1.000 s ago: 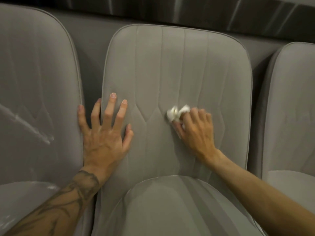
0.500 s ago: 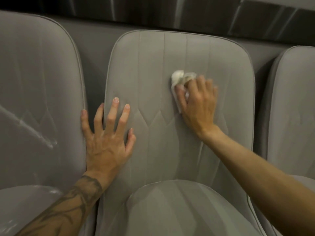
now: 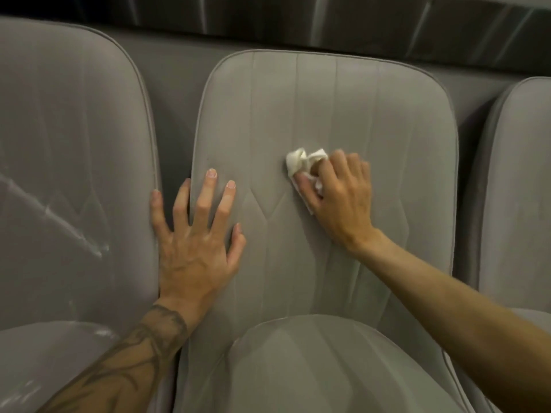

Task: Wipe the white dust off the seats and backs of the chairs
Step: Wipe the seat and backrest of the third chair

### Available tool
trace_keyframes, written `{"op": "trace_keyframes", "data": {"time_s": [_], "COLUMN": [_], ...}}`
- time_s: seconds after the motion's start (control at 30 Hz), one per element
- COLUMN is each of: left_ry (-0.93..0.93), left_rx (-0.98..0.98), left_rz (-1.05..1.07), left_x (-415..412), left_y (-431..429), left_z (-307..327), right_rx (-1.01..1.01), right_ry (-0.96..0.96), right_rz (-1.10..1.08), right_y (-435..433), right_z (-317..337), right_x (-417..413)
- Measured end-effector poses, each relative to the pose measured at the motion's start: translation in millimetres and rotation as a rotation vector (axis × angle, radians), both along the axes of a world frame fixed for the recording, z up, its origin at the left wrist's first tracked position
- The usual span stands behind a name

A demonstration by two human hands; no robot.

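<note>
I see three grey padded chairs side by side in a dim room, with a dark wall (image 3: 268, 10) behind them that shows faint pale streaks. The middle chair (image 3: 328, 108) fills most of my view; its back has long stitched seams that run down to a zigzag line, and its seat (image 3: 313, 371) bulges up at the bottom of the frame. The left chair (image 3: 74, 129) carries the white dust (image 3: 59, 222) most plainly: one long slanted streak across its back, and paler smears lower down on its seat. The right chair (image 3: 518, 189) shows only as a strip at the edge. I count two hands and one cloth. The left hand (image 3: 193, 242) lies flat on the left side of the middle chair's back, its grip wide, the fingers spread and straight, the little finger over the edge toward the gap between the chairs; a tattooed forearm (image 3: 134, 353) leads up to it. The right hand (image 3: 343, 198) presses against the centre of the same back, and its grip is closed around a small crumpled white cloth (image 3: 301, 162), which sticks out past the fingertips and touches the fabric just above the zigzag seam.
</note>
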State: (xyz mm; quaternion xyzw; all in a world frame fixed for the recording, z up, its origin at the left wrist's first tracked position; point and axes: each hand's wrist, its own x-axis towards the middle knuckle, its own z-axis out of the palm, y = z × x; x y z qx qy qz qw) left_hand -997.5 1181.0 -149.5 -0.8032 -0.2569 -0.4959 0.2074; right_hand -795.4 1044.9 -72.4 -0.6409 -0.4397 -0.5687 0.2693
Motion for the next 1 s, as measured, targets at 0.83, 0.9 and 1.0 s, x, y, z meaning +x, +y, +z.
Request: {"op": "trace_keyframes", "data": {"time_s": [0.83, 0.9, 1.0], "left_ry": [-0.014, -0.01, -0.009], "left_rx": [-0.006, -0.008, -0.013], "left_rz": [-0.009, -0.008, -0.008], "left_x": [0, 0, -1], "left_y": [-1, -2, -3], "left_z": [0, 1, 1], "right_rx": [0.08, -0.118, -0.477], "right_ry": [-0.023, -0.101, -0.312], "right_rz": [-0.004, 0.095, 0.173], "right_y": [11, -6, -29], "right_z": [0, -60, -107], "right_x": [5, -5, -5]}}
